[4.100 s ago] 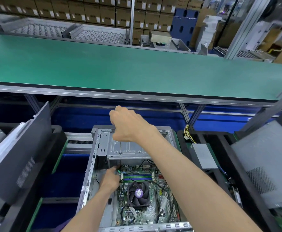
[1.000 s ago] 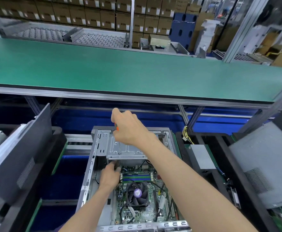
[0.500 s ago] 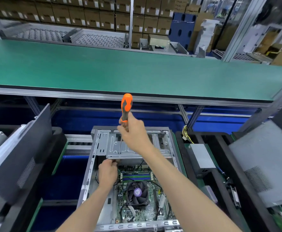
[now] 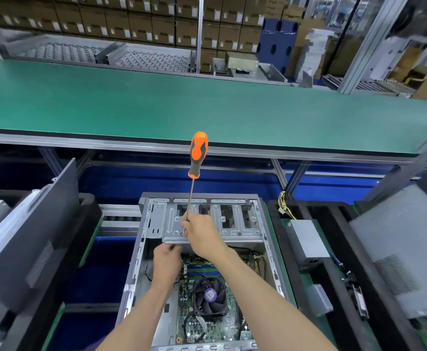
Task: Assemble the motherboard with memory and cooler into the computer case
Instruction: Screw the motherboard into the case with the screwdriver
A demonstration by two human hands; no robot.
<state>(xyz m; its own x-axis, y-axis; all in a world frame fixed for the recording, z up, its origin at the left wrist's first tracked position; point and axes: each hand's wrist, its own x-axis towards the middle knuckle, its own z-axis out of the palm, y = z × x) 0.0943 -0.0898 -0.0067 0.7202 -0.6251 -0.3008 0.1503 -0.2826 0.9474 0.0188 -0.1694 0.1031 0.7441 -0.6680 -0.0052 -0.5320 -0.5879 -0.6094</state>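
An open grey computer case (image 4: 141, 252) lies below me with the green motherboard (image 4: 222, 323) inside. The black cooler fan (image 4: 210, 295) sits on the board, and memory sticks (image 4: 202, 271) lie just beyond it. My right hand (image 4: 202, 236) pinches the metal shaft of an orange-handled screwdriver (image 4: 198, 153), which stands nearly upright with its handle high above the case. My left hand (image 4: 165, 262) grips the near edge of the metal drive cage (image 4: 232, 224), its fingertips hidden under the cage.
A long green bench top (image 4: 207, 105) runs across above the case. A dark side panel (image 4: 30, 236) leans at the left. A grey panel (image 4: 404, 249) and a power supply (image 4: 308, 241) with cables lie at the right.
My right hand has slid from the screwdriver's handle down onto its shaft, so the orange handle now stands clear above it. My left hand has moved from the board up to the cage edge.
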